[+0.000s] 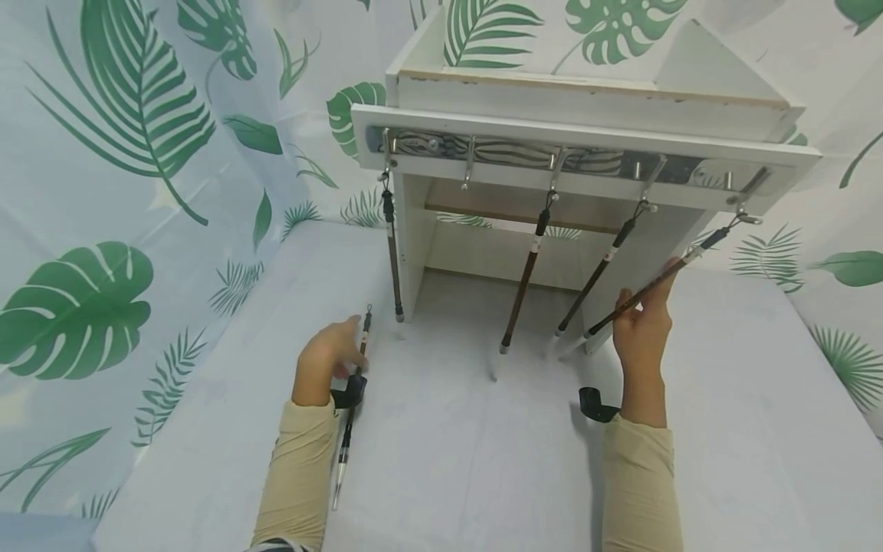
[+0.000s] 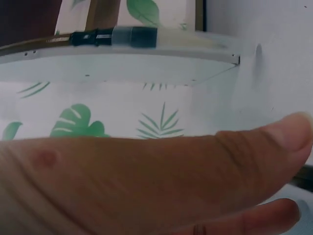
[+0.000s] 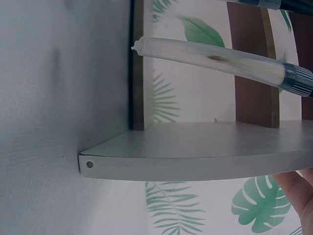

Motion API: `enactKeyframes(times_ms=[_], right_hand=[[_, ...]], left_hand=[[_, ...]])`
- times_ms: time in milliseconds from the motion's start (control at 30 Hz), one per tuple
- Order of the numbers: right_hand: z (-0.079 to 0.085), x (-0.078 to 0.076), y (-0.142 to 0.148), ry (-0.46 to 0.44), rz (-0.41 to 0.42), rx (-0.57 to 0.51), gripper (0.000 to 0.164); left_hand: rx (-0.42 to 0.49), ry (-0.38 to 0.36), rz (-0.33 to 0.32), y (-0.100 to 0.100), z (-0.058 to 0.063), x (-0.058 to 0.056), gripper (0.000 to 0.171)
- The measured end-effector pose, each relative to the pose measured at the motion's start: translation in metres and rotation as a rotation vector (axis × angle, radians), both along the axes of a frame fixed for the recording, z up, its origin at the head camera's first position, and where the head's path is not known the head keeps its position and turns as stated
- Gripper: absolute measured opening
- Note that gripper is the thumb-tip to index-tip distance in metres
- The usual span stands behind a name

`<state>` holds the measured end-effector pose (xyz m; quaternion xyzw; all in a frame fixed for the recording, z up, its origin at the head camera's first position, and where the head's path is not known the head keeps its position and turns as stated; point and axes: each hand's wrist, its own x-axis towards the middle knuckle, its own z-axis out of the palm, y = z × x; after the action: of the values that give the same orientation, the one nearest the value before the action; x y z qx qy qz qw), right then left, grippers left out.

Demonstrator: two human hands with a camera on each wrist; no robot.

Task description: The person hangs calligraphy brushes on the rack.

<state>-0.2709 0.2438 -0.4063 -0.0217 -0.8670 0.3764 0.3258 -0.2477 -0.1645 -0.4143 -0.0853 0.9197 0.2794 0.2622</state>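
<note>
A calligraphy brush (image 1: 345,437) with a hanging loop lies on the white table at the left. My left hand (image 1: 329,351) is just left of its handle, thumb and fingers apart; the thumb (image 2: 234,147) partly hides the handle (image 2: 304,178). Several brushes hang from hooks on a white rack (image 1: 600,126). Behind the rightmost hanging brush (image 1: 641,293), my right hand (image 1: 643,330) rests against the rack's side panel (image 3: 195,168), fingers extended. Close up, one hanging brush (image 3: 210,55) has a clear cover over its tip. Another (image 2: 139,37) shows beyond my left thumb.
The second hook (image 1: 469,165) from the left holds no brush. The rack's side panels stand on the white table (image 1: 455,452). A leaf-patterned cloth (image 1: 172,253) hangs behind and to the left. A dark wrist camera (image 1: 595,405) sits at my right wrist.
</note>
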Motion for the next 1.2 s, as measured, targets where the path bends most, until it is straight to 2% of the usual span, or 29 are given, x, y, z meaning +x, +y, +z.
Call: enactKeyframes(times_ms=[133, 433, 667, 900, 1067, 1200], right_hand=[[0.0, 0.0, 0.0, 0.0, 0.002, -0.001, 0.07], [0.001, 0.0, 0.001, 0.002, 0.006, 0.002, 0.07], [0.001, 0.0, 0.001, -0.01, 0.01, -0.009, 0.07], [0.001, 0.0, 0.0, -0.009, 0.01, -0.018, 0.07], [0.001, 0.0, 0.0, -0.006, 0.011, -0.02, 0.07], [0.001, 0.0, 0.0, -0.003, 0.015, -0.021, 0.07]], left_hand=[[-0.005, -0.003, -0.014, 0.003, -0.002, 0.0, 0.089], [-0.011, -0.025, -0.001, 0.01, -0.009, -0.004, 0.086], [-0.041, -0.032, -0.029, 0.014, -0.013, -0.005, 0.081], [-0.02, -0.036, -0.008, 0.014, -0.007, -0.003, 0.083], [0.002, 0.009, -0.027, 0.013, -0.002, -0.001, 0.088], [-0.001, 0.033, -0.038, 0.011, 0.004, 0.001, 0.085]])
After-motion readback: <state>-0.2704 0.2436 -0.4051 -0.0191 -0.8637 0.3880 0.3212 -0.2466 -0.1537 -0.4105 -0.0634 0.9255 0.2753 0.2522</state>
